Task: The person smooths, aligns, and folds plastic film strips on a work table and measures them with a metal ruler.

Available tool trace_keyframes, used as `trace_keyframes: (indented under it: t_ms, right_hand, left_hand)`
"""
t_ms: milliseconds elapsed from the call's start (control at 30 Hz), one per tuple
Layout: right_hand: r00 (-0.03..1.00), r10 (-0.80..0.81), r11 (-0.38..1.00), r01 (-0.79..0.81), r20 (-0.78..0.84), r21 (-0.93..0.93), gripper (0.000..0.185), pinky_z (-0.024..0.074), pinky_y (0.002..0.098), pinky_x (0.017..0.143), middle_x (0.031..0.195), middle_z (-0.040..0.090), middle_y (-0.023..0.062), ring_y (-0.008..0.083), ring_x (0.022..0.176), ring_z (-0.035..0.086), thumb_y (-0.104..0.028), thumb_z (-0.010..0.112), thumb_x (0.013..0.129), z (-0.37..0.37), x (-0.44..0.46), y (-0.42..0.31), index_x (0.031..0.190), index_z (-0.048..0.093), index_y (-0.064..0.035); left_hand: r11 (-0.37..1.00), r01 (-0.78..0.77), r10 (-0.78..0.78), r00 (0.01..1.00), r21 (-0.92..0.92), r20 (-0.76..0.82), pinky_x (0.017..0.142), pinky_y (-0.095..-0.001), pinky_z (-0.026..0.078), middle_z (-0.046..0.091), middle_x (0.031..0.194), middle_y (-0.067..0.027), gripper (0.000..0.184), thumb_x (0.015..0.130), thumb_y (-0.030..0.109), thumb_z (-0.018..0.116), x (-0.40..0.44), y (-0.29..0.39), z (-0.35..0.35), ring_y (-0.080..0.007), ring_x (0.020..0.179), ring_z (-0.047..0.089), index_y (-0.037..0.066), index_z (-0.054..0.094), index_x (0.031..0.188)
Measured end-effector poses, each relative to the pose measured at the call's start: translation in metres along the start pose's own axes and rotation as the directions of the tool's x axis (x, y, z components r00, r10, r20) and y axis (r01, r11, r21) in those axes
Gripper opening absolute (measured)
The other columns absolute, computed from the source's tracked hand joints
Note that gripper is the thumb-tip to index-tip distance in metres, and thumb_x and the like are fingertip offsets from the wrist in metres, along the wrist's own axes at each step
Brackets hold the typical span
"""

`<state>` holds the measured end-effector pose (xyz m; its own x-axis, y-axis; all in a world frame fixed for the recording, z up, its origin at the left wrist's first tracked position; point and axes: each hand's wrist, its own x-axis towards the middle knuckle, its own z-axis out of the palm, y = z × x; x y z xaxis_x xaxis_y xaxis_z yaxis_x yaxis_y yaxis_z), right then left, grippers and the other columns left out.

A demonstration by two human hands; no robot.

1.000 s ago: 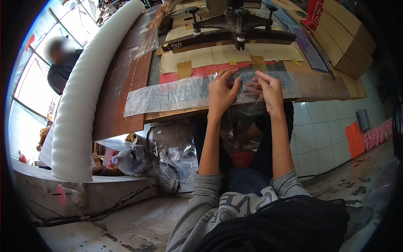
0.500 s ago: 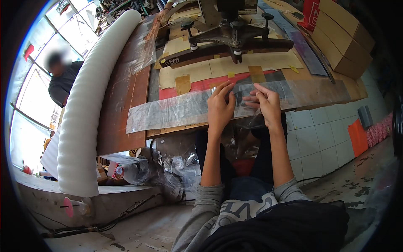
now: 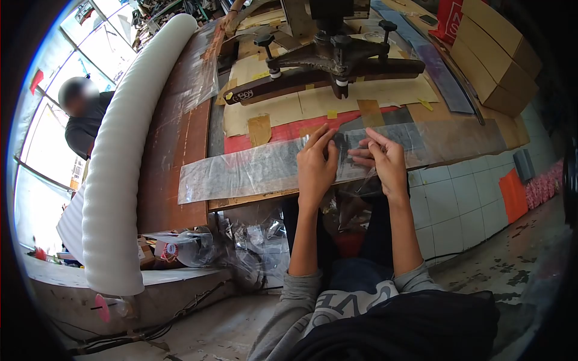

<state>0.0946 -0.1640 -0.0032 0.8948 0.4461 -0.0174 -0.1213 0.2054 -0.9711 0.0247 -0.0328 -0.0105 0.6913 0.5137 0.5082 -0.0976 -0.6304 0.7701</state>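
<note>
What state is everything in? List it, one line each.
Left hand: fingers bent, grip unclear
Right hand: fingers partly spread, grip unclear
Clear plastic strip: laid out lengthwise, wrinkled
White foam roll: rolled up
Dark metal bar: mounted beneath its bracket
Beige sheet: taped at its front edge

Long strip (image 3: 241,174) is made of clear, wrinkly, kinda glossy plastic. Behind the strip, the press head (image 3: 328,58) is built from dark, scuffed metal; left of the strip, rippled matt white foam (image 3: 114,174) is rolled up.
</note>
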Motion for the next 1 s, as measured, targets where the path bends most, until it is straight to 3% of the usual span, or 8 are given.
trace_keyframes:
  t_ms: [133, 433, 533, 733, 1000]
  right_hand:
    - [1.000, 0.009, 1.000, -0.009, 0.011, 0.027, 0.039, 0.0593, 0.0295, 0.073, 0.104, 0.056, 0.0151, 0.0300, 0.089, 0.068, -0.003, 0.042, 0.097, -0.001, 0.001, 0.002, 0.134, 0.039, 0.0112]
    - [0.999, 0.034, 0.996, -0.034, 0.010, 0.077, 0.040, 0.0591, 0.0315, 0.076, 0.108, 0.057, 0.0162, 0.0316, 0.091, 0.068, -0.004, 0.043, 0.098, 0.001, -0.001, 0.002, 0.135, 0.037, 0.0115]
    - [0.999, 0.036, 0.997, -0.037, 0.009, 0.072, 0.040, 0.0591, 0.0316, 0.076, 0.108, 0.057, 0.0168, 0.0317, 0.091, 0.068, -0.004, 0.042, 0.098, 0.002, -0.002, 0.000, 0.135, 0.037, 0.0114]
    - [0.999, 0.032, 0.997, -0.033, 0.021, 0.076, 0.041, 0.0591, 0.0313, 0.076, 0.109, 0.057, 0.0168, 0.0313, 0.090, 0.068, -0.004, 0.042, 0.098, 0.001, -0.002, 0.001, 0.135, 0.037, 0.0117]
    - [0.998, 0.059, 0.996, -0.061, 0.019, 0.065, 0.042, 0.0592, 0.0305, 0.075, 0.108, 0.057, 0.0158, 0.0295, 0.089, 0.068, -0.005, 0.043, 0.098, 0.002, -0.001, -0.001, 0.136, 0.035, 0.0115]
  left_hand:
    - [1.000, 0.008, -0.008, 1.000, 0.008, -0.001, 0.072, -0.0332, 0.051, 0.063, 0.116, -0.0188, 0.026, 0.084, 0.004, 0.056, 0.001, 0.001, -0.001, -0.0261, 0.075, 0.066, -0.003, 0.066, 0.107]
    - [0.987, 0.114, -0.110, 0.993, -0.114, 0.036, 0.085, -0.0366, 0.050, 0.061, 0.119, -0.0217, 0.028, 0.092, 0.011, 0.051, 0.001, -0.007, 0.001, -0.0351, 0.101, 0.063, -0.006, 0.063, 0.110]
    - [0.984, 0.131, -0.127, 0.991, -0.123, 0.041, 0.086, -0.0367, 0.050, 0.060, 0.119, -0.0220, 0.028, 0.092, 0.010, 0.051, 0.002, -0.005, 0.000, -0.0354, 0.103, 0.063, -0.007, 0.063, 0.110]
    - [0.996, 0.084, -0.083, 0.996, -0.036, 0.034, 0.083, -0.0360, 0.051, 0.059, 0.121, -0.0222, 0.028, 0.091, 0.009, 0.052, 0.002, 0.002, -0.002, -0.0344, 0.099, 0.064, -0.007, 0.063, 0.111]
    - [0.989, 0.143, -0.140, 0.988, -0.041, 0.061, 0.076, -0.0337, 0.052, 0.059, 0.122, -0.0218, 0.029, 0.090, 0.009, 0.053, 0.003, 0.008, -0.004, -0.0302, 0.087, 0.068, -0.007, 0.062, 0.112]
